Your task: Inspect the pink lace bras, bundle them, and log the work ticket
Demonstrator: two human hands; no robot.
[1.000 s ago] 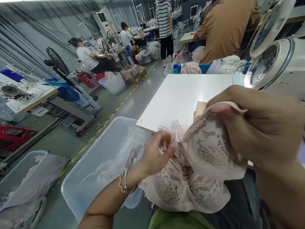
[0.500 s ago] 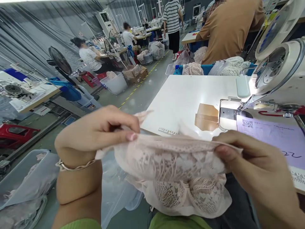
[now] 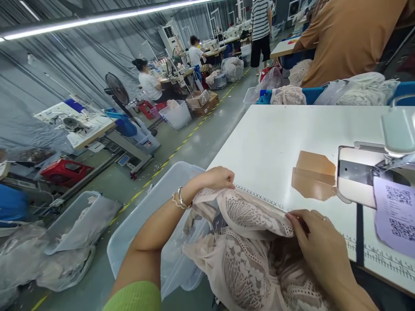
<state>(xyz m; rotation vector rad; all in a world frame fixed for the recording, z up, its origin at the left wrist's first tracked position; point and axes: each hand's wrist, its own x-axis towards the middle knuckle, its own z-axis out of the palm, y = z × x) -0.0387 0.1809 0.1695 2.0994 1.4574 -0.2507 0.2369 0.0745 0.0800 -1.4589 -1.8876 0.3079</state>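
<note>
Clear bin (image 3: 155,203), brown card (image 3: 313,175)

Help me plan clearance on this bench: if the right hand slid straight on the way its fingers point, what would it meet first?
Likely the lace garment that the right hand already pinches at the white table edge, then the left hand; depth is unclear.

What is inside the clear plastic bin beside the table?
The clear plastic bin holds crumpled clear plastic sheeting. The left arm and lace garment cover its near corner.
</note>
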